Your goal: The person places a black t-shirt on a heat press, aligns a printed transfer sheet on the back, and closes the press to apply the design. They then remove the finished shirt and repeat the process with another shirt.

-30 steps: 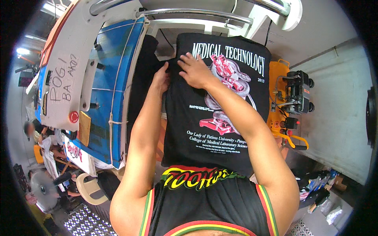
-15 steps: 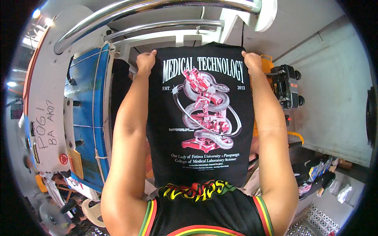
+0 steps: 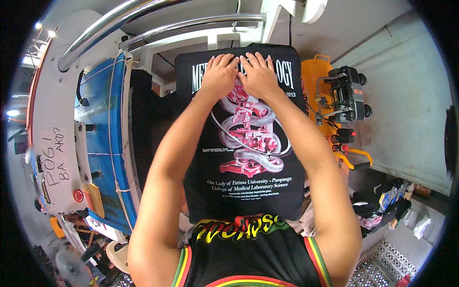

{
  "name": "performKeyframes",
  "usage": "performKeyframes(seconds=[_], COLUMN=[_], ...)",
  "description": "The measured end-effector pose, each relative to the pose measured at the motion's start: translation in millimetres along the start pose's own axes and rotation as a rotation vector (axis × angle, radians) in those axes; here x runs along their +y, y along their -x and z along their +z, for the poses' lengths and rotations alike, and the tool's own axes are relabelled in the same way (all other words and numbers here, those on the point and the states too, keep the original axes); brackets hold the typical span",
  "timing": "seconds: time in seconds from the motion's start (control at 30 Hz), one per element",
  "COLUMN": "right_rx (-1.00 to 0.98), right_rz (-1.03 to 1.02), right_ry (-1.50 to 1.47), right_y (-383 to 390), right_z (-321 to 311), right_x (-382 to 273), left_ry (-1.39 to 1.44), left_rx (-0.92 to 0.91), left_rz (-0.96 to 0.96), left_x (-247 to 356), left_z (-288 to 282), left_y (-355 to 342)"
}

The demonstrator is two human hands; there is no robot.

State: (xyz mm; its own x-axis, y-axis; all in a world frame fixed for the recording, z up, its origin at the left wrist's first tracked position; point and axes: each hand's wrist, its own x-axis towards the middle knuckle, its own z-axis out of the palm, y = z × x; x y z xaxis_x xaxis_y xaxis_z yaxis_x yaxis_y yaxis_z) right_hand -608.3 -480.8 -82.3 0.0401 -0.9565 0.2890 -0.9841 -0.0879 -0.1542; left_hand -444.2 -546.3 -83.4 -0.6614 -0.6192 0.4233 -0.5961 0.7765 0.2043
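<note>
A black T-shirt (image 3: 201, 167) lies spread flat in front of me. On it is a print (image 3: 251, 138) of a pink-red microscope with a grey snake coiled round it, with white lettering above and below. My left hand (image 3: 221, 76) rests palm down on the upper part of the shirt, fingers stretched over the lettering. Right beside it lies my right hand (image 3: 258, 74), also flat with its fingers apart. The two hands nearly touch at the thumbs and cover the middle of the upper lettering and the top of the microscope. What supports the shirt is hidden beneath it.
Chrome bars (image 3: 191, 29) on a white machine frame run across the far side. A blue panel (image 3: 103, 143) tied with string stands at the left, near a white side plate (image 3: 52, 129) with a red button. An orange air compressor (image 3: 318, 86) is at the right.
Both hands have let go of the shirt's far corners and moved inward to its upper middle, where they now lie flat. The view has shifted slightly.
</note>
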Motion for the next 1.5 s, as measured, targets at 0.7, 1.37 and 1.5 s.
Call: performKeyframes(seconds=[0.7, 1.37, 1.5], right_rx=[-0.101, -0.293, -0.118], right_rz=[-0.174, -0.189, -0.271], right_ry=[-0.261, -0.223, -0.063], right_y=[256, 274, 279], right_z=[-102, -87, -64], right_x=[-145, -194, -214], left_ry=[0.504, 1.082, 1.427], left_rx=[0.036, -0.103, 0.01], left_rz=[-1.045, -1.331, -1.357], left_x=[69, 38, 55], left_z=[-123, -109, -120], left_y=[317, 388, 348])
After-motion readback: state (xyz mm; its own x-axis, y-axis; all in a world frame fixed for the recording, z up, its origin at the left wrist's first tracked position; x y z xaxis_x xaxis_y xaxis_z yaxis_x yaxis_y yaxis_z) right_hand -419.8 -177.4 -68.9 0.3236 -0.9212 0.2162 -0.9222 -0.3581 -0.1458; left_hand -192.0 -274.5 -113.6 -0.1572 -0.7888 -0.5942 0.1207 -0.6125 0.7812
